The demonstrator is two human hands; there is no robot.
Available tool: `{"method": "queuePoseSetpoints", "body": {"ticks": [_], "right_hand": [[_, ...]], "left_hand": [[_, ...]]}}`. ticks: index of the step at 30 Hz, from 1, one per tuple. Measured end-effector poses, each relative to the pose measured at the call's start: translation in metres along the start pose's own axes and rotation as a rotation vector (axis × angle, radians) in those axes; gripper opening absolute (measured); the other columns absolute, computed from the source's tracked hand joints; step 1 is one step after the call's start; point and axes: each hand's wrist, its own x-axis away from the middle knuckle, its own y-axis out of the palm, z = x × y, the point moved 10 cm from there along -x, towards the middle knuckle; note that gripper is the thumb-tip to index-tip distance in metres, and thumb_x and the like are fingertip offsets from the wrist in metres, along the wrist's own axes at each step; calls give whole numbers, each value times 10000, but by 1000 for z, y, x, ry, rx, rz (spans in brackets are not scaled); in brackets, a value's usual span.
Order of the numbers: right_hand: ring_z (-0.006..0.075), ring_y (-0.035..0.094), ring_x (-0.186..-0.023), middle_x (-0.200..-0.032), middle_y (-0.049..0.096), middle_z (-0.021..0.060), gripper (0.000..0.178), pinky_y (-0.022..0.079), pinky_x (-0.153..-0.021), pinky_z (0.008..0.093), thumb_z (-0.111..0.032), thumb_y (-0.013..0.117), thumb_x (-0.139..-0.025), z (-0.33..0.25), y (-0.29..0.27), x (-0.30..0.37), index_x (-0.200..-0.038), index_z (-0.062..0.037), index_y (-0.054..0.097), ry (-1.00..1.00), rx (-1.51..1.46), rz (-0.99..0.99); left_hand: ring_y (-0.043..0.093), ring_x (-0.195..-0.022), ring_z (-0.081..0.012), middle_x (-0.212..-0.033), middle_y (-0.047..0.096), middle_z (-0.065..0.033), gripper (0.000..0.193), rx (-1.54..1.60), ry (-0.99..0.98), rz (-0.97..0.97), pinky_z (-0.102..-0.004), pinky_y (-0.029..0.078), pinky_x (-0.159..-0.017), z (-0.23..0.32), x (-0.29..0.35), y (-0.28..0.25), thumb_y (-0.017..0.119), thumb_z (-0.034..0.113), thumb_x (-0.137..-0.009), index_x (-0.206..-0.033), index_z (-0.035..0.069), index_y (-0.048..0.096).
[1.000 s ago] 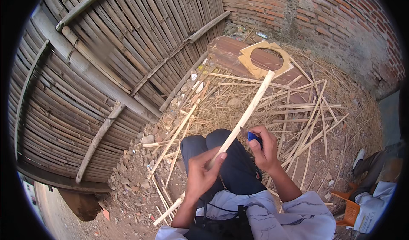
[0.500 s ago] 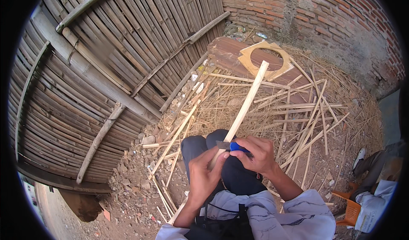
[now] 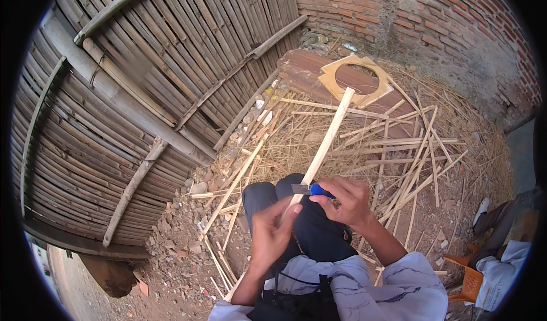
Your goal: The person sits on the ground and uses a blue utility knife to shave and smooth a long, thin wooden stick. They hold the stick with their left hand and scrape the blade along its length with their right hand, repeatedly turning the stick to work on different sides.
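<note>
Pinching the wooden strip (image 3: pixel 326 139) with the left hand (image 3: pixel 272 228), clasping the blue-handled knife (image 3: pixel 319 191) in the right hand (image 3: pixel 348 202), with its blade (image 3: pixel 299 190) laid across this strip

The ground (image 3: pixel 171 292) was brown dirt, gritty toward the lower left. Stones (image 3: pixel 198 187) and bits of rubble were strewn over its left side, with a flat orange shard (image 3: pixel 143 287) lower down. Straw (image 3: pixel 299 150) spread over the middle and far right in a loose mat. Pale sticks (image 3: pixel 399 142) lay on the straw at the right, many crossing one another; others lay at the left among the stones. Farther off lay a brown board (image 3: pixel 305 76), bearing a tan panel (image 3: pixel 328 77) with a large round hole.
</note>
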Motion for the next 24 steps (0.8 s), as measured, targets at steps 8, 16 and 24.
{"method": "queuePoseSetpoints", "body": {"ticks": [8,16,24], "right_hand": [[209,641,-603,-799,733,122,290,481,-559,349,-245,822,-978,113,-63,-20,-1091,16,765,233,126,319],[159,597,-621,-757,685,78,314,448,-579,303,-285,776,-1025,124,-66,0,-1100,19,760,424,-22,281],[267,736,-647,-832,753,112,309,560,-557,352,-314,858,-926,19,12,13,-1018,-34,765,141,-120,-72]], "left_hand": [[492,-713,11,-865,710,45,247,-56,-150,-95,-201,357,-596,-26,25,-13,724,127,-1070,-1263,-15,782],[396,-655,-12,-742,555,64,302,43,-269,-122,-242,293,-557,-38,20,-18,641,227,-1129,-1302,16,770],[436,-663,-37,-732,551,41,335,61,-199,-161,-257,347,-574,-19,8,7,594,243,-1150,-1318,3,756]]}}
